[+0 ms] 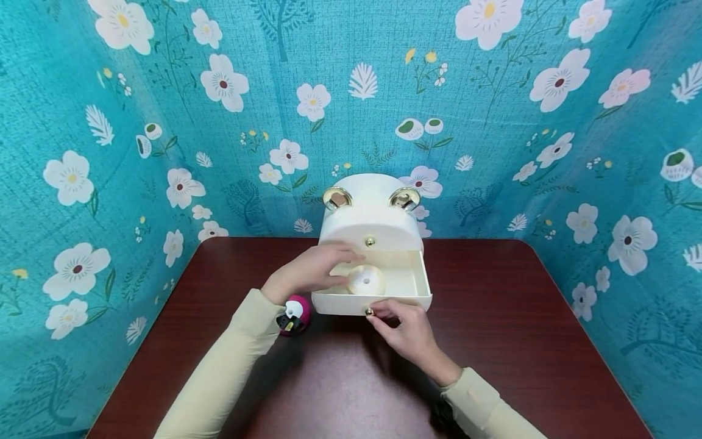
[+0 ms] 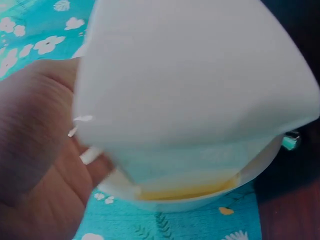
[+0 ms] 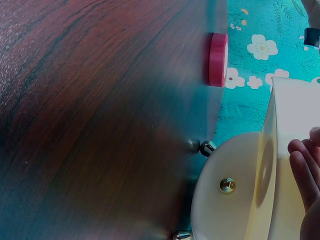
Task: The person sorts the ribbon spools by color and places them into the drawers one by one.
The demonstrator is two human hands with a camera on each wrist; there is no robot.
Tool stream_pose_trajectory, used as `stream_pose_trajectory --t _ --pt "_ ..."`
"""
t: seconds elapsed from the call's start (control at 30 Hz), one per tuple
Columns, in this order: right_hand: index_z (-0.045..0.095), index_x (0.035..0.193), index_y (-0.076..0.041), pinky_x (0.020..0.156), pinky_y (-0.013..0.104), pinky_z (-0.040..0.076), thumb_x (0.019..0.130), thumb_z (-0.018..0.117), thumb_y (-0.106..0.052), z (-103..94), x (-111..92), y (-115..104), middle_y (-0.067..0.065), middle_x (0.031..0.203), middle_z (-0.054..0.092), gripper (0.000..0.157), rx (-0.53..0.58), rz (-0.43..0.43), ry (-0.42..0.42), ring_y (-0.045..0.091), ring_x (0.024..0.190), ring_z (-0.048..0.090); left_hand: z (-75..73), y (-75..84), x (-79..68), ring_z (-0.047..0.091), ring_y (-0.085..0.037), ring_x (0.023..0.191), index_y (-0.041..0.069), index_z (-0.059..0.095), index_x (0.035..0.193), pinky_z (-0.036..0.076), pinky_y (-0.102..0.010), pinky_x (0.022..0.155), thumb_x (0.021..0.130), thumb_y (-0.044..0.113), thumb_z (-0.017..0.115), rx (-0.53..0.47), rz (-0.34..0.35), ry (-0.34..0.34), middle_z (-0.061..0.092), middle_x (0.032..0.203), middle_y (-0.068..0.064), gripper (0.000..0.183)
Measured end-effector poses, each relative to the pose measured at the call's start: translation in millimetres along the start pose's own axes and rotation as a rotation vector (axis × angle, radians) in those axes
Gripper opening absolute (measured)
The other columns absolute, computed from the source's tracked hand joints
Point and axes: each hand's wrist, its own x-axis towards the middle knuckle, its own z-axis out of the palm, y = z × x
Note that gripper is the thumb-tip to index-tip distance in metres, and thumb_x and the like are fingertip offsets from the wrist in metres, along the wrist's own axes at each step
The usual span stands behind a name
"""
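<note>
Pinching gold knob (image 1: 369, 311) at 6 o'clock on drawer (image 1: 337, 303) with right grip (image 1: 408, 332), likely for steadiness. Holding left grip (image 1: 309, 268) spread, 9 o'clock from spool (image 1: 359, 282).

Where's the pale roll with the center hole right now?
In the head view, the pale roll is inside the open drawer, just behind the gold knob on its front, right of the magenta item on the table.

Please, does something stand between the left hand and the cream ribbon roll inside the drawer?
Nothing visible stands between the left hand and the cream ribbon roll: the drawer is pulled open, and the hand reaches over its left side.
</note>
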Motion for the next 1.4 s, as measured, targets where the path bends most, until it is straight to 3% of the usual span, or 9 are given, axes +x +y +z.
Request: stream_pose_trajectory --t 0.1,0.27,0.4,0.5,0.63,0.8,1.0,1.13,1.4 --pt "0.072 0.093 -0.011 0.061 0.015 0.053 0.074 0.081 -0.009 -1.0 -0.5 0.3 -0.002 0.080 0.073 0.021 -0.010 0.004 0.002 0.004 0.068 0.068 -9.7 0.7 -2.7 0.057 -0.011 0.108 0.018 0.063 0.127 0.049 -0.030 0.090 0.086 0.019 0.071 -0.021 0.038 0.106 0.063 0.120 0.004 0.041" --pt "0.072 0.093 -0.011 0.062 0.015 0.053 0.073 0.081 -0.009 -1.6 -1.0 1.0 -0.002 0.080 0.073 0.022 -0.014 0.001 0.008 0.005 0.068 0.068 -21.9 -4.2 -3.0 0.057 -0.010 0.104 0.019 0.066 0.122 0.050 -0.029 0.086 0.087 0.012 0.069 -0.009 0.110 0.394 0.065 0.114 0.004 0.035" --pt "0.072 0.093 -0.011 0.062 0.015 0.053 0.074 0.081 -0.009 -1.4 -1.5 1.6 -0.002 0.080 0.073 0.021 -0.015 0.003 0.008 0.005 0.068 0.068 -24.5 -12.6 -3.2 0.054 -0.014 0.107 0.018 0.066 0.121 0.048 -0.031 0.087 0.087 0.014 0.070 -0.002 0.034 0.584 0.063 0.115 0.002 0.034" --pt "0.072 0.093 -0.011 0.061 0.015 0.053 0.074 0.081 -0.009 -1.1 -1.6 2.4 -0.003 0.080 0.073 0.021 -0.010 0.001 0.009 0.004 0.068 0.068 -23.1 -20.7 -3.8 0.053 -0.016 0.110 0.019 0.064 0.124 0.049 -0.035 0.089 0.087 0.017 0.071 -0.010 -0.075 0.646 0.061 0.118 0.000 0.038" --pt "0.072 0.092 -0.011 0.061 0.015 0.053 0.073 0.082 -0.008 -0.3 -1.3 4.2 -0.002 0.079 0.073 0.022 -0.012 -0.017 0.018 0.004 0.067 0.068 -20.7 -31.3 -4.7 0.050 -0.019 0.117 0.019 0.058 0.131 0.048 -0.042 0.093 0.088 0.023 0.071 -0.025 -0.199 0.649 0.058 0.124 -0.003 0.046" --pt "0.072 0.091 -0.010 0.060 0.015 0.053 0.072 0.082 -0.007 -0.1 -0.8 5.2 -0.003 0.078 0.073 0.022 -0.015 -0.034 0.026 0.005 0.066 0.068 -15.9 -42.3 -4.8 0.048 -0.020 0.121 0.022 0.054 0.135 0.050 -0.043 0.093 0.088 0.034 0.070 -0.072 -0.282 0.608 0.054 0.129 -0.004 0.051" --pt "0.072 0.092 -0.010 0.061 0.015 0.053 0.072 0.082 -0.007 -0.5 -0.4 2.3 -0.002 0.079 0.073 0.022 -0.003 -0.022 0.015 0.005 0.067 0.068 -8.3 -53.0 -1.5 0.045 -0.017 0.127 0.038 0.032 0.147 0.050 -0.041 0.094 0.082 0.048 0.071 -0.286 -0.382 0.561 0.041 0.144 0.004 0.076" --pt "0.072 0.092 -0.010 0.061 0.015 0.053 0.072 0.082 -0.007 0.4 -1.4 0.0 -0.002 0.079 0.073 0.022 0.012 -0.019 0.003 0.005 0.069 0.069 -3.7 -55.1 -2.6 0.045 -0.022 0.130 0.047 0.018 0.148 0.047 -0.046 0.098 0.080 0.050 0.073 -0.406 -0.409 0.494 0.033 0.151 0.009 0.088" --pt "0.072 0.092 -0.011 0.062 0.015 0.053 0.073 0.081 -0.007 -0.9 -0.8 1.9 -0.002 0.080 0.073 0.021 0.025 -0.002 0.005 0.005 0.069 0.069 -2.2 -54.2 1.7 0.048 -0.020 0.129 0.035 0.007 0.153 0.046 -0.050 0.099 0.084 0.040 0.072 -0.465 -0.362 0.447 0.048 0.140 -0.002 0.095"
